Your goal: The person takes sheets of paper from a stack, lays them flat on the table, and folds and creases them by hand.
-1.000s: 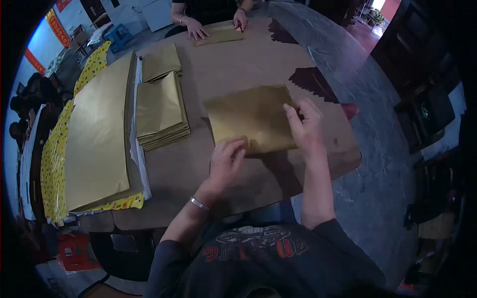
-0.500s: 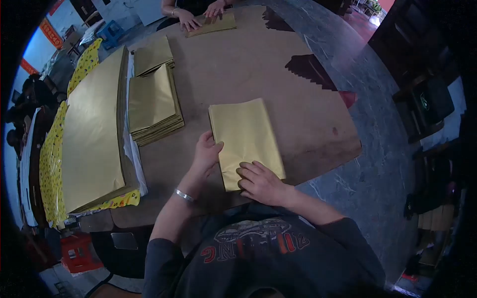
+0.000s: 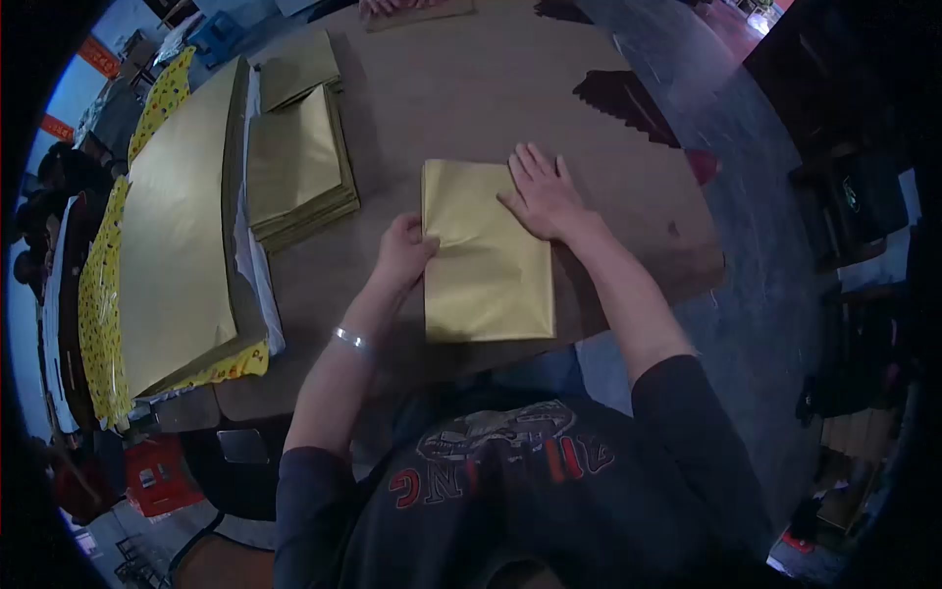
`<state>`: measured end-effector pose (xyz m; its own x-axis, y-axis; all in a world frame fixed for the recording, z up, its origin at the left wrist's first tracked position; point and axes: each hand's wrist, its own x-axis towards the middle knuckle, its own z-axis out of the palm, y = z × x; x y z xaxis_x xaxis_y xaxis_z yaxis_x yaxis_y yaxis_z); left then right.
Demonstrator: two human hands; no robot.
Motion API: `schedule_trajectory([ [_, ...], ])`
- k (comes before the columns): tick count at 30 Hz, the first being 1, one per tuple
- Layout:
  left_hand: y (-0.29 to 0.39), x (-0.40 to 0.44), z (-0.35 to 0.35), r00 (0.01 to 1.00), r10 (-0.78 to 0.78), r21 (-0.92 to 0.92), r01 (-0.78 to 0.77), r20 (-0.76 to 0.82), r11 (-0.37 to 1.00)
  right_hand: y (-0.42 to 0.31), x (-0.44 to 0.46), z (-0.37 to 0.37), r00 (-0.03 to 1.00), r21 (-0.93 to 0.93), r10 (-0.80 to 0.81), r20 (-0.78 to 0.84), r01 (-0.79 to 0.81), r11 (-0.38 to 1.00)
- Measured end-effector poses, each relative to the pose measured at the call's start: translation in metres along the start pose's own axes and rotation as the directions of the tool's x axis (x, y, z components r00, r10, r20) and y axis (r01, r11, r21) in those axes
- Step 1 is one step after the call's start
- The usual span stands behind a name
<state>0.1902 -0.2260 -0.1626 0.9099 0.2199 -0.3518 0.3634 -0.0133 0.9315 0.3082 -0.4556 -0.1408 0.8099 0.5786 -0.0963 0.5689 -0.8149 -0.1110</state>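
Observation:
A folded gold paper sheet point(image 3: 486, 285) lies on the brown table in front of me, with a crease running in from its left side. My left hand point(image 3: 402, 253) pinches the paper's left edge, thumb on top and the other fingers curled at the side. Across the upper right edge, my right hand point(image 3: 547, 198) rests flat with its fingers apart, partly on the paper and partly on the table. To the left sits a stack of folded gold paper point(image 3: 299, 172), and a second, smaller pile point(image 3: 299, 69) lies just beyond it.
A tall stack of large gold sheets point(image 3: 182, 236) stands at the left on yellow patterned plastic point(image 3: 103, 324). Another person's hands point(image 3: 388, 6) touch gold paper at the table's far side. The brown tabletop point(image 3: 442, 88) has dark, jagged patches near its right edge.
My right hand has gone from the paper's near edge up to its far right corner. The paper now lies straighter. My left hand stays at its left edge, and the view has shifted.

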Motion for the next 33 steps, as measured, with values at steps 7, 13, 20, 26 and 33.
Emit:
schedule_trajectory([
  [7,0.01,-0.007,0.004,0.998,-0.051,-0.101,0.055,0.036,0.993,-0.017,-0.044,0.007,0.973,-0.124,-0.229,-0.037,0.223,0.967],
  [13,0.008,-0.008,0.004,0.999,-0.047,-0.131,0.048,0.014,0.99,-0.054,-0.169,0.022,0.778,0.172,-0.627,0.04,0.613,0.771],
  [20,0.036,-0.021,0.004,0.968,0.165,-0.234,-0.118,0.192,0.965,-0.014,-0.101,-0.058,0.881,0.089,-0.369,-0.298,0.41,0.908],
  [26,0.089,-0.025,-0.024,0.926,0.329,-0.393,-0.238,0.184,0.888,0.038,-0.001,-0.064,0.775,0.63,0.245,-0.583,0.24,0.739],
  [33,0.152,0.01,-0.11,0.881,0.469,-0.514,-0.433,-0.066,0.741,-0.088,0.056,-0.071,0.95,0.941,0.151,-0.275,0.234,0.243],
])
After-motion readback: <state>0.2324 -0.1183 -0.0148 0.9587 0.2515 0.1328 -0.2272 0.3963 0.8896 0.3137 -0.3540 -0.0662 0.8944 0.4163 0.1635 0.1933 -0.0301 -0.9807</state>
